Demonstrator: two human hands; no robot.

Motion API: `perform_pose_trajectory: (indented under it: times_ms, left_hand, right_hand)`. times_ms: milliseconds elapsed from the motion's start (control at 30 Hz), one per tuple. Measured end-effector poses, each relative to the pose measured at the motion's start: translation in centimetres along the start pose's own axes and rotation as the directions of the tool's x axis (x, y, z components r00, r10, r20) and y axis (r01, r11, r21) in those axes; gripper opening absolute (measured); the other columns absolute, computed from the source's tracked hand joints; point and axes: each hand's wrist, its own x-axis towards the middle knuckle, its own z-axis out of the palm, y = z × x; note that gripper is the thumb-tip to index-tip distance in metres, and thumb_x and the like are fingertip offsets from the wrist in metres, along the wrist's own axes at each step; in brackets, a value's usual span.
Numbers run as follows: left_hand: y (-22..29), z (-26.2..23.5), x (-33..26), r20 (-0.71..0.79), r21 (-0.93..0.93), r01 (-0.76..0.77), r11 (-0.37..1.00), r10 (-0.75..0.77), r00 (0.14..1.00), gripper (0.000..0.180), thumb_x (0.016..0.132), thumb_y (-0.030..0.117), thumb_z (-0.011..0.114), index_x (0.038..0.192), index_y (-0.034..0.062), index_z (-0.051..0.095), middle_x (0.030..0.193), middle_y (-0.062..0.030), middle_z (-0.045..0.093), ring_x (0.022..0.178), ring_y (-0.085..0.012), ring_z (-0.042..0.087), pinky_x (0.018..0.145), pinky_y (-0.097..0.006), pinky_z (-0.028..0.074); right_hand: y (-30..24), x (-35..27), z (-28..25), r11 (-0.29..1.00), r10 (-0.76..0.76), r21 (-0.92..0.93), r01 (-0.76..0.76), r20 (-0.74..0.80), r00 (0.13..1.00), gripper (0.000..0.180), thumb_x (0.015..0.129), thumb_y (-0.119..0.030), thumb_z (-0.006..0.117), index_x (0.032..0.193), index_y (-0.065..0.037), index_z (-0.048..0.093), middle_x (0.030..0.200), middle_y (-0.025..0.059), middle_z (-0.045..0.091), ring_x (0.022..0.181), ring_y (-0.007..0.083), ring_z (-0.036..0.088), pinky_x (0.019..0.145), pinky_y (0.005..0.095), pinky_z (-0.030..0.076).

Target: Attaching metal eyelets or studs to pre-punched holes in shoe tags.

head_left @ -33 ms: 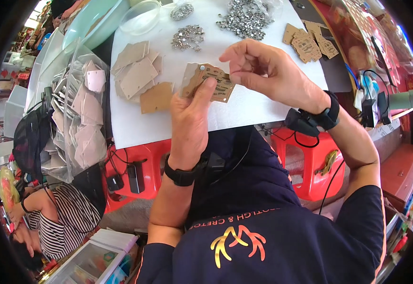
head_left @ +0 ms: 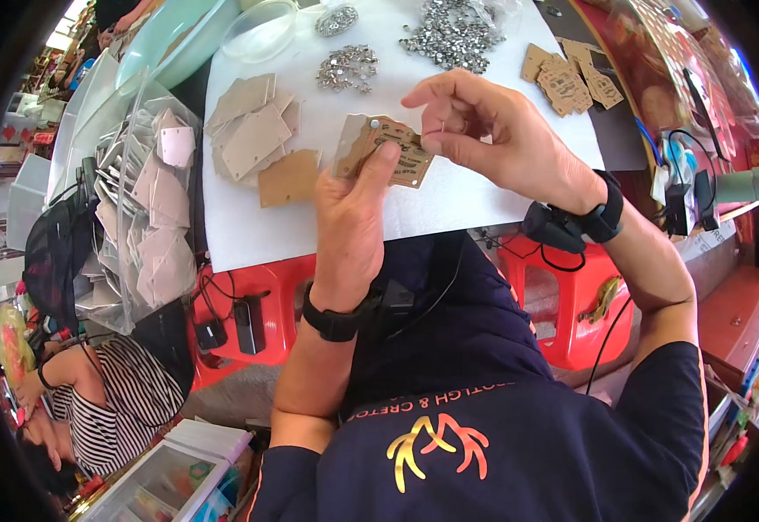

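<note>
My left hand (head_left: 358, 196) is closed around a brown card (head_left: 406, 161) with dark print and small corner holes. Its thumb lies on top, and a paler grey piece (head_left: 350, 139) shows behind the card. At the card's right end is my right hand (head_left: 493, 130), its index finger lifted and its thumb tip close to the card edge. Something thin and shiny shows above that thumb, too small to name. Left of the cards lie a loose pile of grey cards (head_left: 253, 139) and a plain brown card (head_left: 288, 178).
Small metal parts (head_left: 451, 35) heap at the table's far side, near a smaller cluster (head_left: 347, 68). Printed brown cards (head_left: 562, 83) lie far right. A clear bin (head_left: 140, 209) of grey cards stands left. A person in a striped top (head_left: 127, 391) is at lower left.
</note>
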Motion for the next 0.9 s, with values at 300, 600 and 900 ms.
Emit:
perform_pose_trajectory:
  times_ms: [300, 600, 900]
  left_hand:
    - [-0.4, 0.0, -0.2, 0.002, 0.026, -0.034, 0.999, 0.034, 0.999, 0.016, 0.094, 0.01, 0.062, 0.107, 0.0013, 0.066, 0.099, -0.0019, 0.067, 0.09, -0.0073, 0.059, 0.081, -0.026, 0.047]
    - [-0.6, 0.1, -0.4, -0.017, 0.073, -0.058, 0.996, 0.059, 0.998, 0.017, 0.094, 0.01, 0.062, 0.109, 0.0009, 0.065, 0.099, -0.0022, 0.067, 0.09, -0.0074, 0.059, 0.081, -0.025, 0.046]
    - [-0.4, 0.2, -0.5, -0.038, 0.044, -0.066, 0.997, 0.067, 0.997, 0.019, 0.094, 0.01, 0.063, 0.11, 0.0009, 0.065, 0.1, -0.0023, 0.066, 0.091, -0.0079, 0.059, 0.082, -0.025, 0.047]
  right_hand:
    - [-0.8, 0.1, 0.9, 0.984, -0.048, -0.173, 0.033, -0.083, 0.995, 0.038, 0.084, 0.002, 0.065, 0.12, -0.004, 0.055, 0.073, 0.0048, 0.064, 0.066, 0.0121, 0.058, 0.063, 0.0277, 0.049]
    - [-0.8, 0.0, 1.6, 0.979, 0.07, -0.182, -0.096, -0.147, 0.987, 0.022, 0.084, -0.007, 0.069, 0.103, -0.001, 0.064, 0.072, 0.0056, 0.064, 0.062, 0.0127, 0.057, 0.06, 0.028, 0.047]
    - [-0.2, -0.7, 2.4, 0.969, -0.003, -0.242, -0.049, -0.212, 0.977, 0.014, 0.083, -0.011, 0.071, 0.093, -0.001, 0.067, 0.071, 0.0065, 0.06, 0.058, 0.0129, 0.052, 0.054, 0.0279, 0.044]
